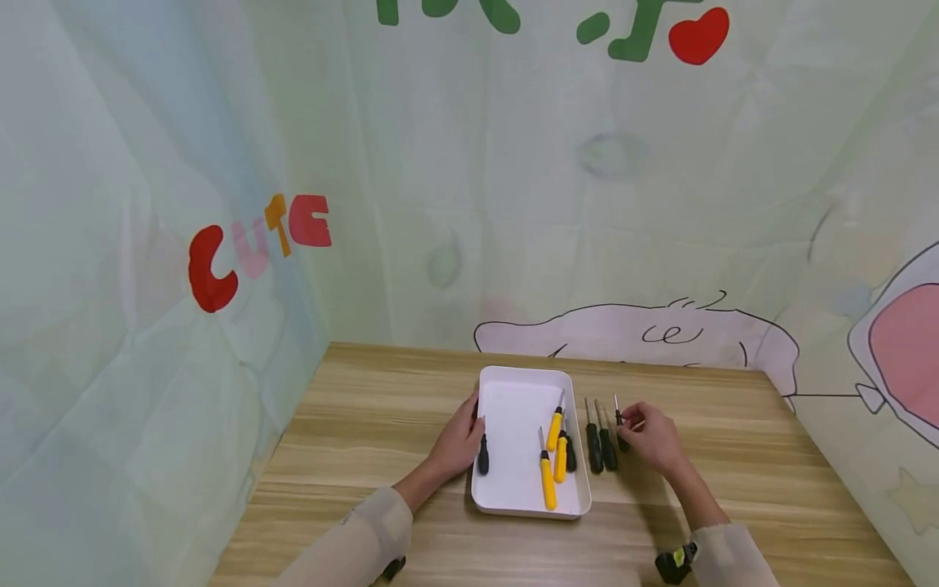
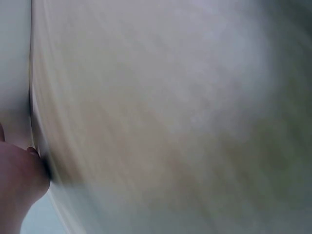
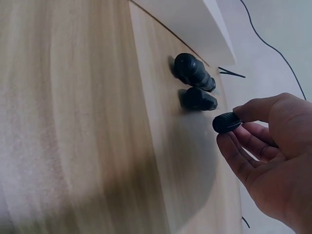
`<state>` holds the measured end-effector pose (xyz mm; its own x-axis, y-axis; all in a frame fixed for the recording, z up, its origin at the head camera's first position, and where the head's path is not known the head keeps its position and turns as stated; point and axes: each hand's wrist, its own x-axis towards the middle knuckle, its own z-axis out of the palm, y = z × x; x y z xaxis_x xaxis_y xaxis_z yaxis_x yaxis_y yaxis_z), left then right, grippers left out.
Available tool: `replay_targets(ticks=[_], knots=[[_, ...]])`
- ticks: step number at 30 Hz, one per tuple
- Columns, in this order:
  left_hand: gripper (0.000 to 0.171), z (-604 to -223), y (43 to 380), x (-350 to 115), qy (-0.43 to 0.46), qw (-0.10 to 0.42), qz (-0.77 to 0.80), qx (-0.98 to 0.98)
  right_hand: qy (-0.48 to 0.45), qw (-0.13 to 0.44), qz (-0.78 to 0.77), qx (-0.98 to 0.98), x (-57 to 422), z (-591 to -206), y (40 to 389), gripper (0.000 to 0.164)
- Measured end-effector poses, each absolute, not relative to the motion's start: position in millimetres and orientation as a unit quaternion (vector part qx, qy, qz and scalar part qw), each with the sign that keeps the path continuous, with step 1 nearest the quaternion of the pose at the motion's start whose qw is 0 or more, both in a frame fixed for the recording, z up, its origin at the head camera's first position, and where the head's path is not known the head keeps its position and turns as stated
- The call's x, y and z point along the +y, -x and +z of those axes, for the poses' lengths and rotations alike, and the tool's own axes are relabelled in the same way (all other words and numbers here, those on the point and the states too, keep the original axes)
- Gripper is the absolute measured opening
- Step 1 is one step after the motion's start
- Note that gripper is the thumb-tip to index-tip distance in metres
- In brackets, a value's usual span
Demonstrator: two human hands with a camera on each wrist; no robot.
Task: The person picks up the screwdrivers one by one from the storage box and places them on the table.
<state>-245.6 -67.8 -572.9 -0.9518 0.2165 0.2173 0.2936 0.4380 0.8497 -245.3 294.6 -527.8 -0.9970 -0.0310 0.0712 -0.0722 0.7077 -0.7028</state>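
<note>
A white tray lies on the table, and my left hand grips its left side with the thumb over the rim. Inside it, one black-handled screwdriver lies near that thumb. Three yellow-handled screwdrivers are in the right half, with another black handle partly hidden beside them. Right of the tray, my right hand pinches a black screwdriver between thumb and fingertips, its shaft pointing away. Two more black screwdrivers lie side by side between tray and right hand.
The wood-grain table meets a printed fabric curtain at the back and on both sides. Dark straps with small devices sit at the wrists. The left wrist view is mostly blurred tabletop.
</note>
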Motion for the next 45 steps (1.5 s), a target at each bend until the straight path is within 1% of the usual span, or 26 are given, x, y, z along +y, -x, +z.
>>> replay_targets(ticks=[18, 35, 45], knots=[[0.056, -574, 245, -69, 0.156, 0.038, -0.509, -0.846, -0.047, 0.024, 0.34, -0.939, 295, -537, 239, 0.018], [0.056, -573, 245, -68, 0.147, 0.033, -0.503, -0.851, -0.034, 0.008, 0.313, -0.949, 292, -539, 239, 0.018], [0.056, -572, 243, -68, 0.147, 0.03, -0.507, -0.849, -0.051, 0.025, 0.276, -0.959, 289, -535, 237, 0.018]])
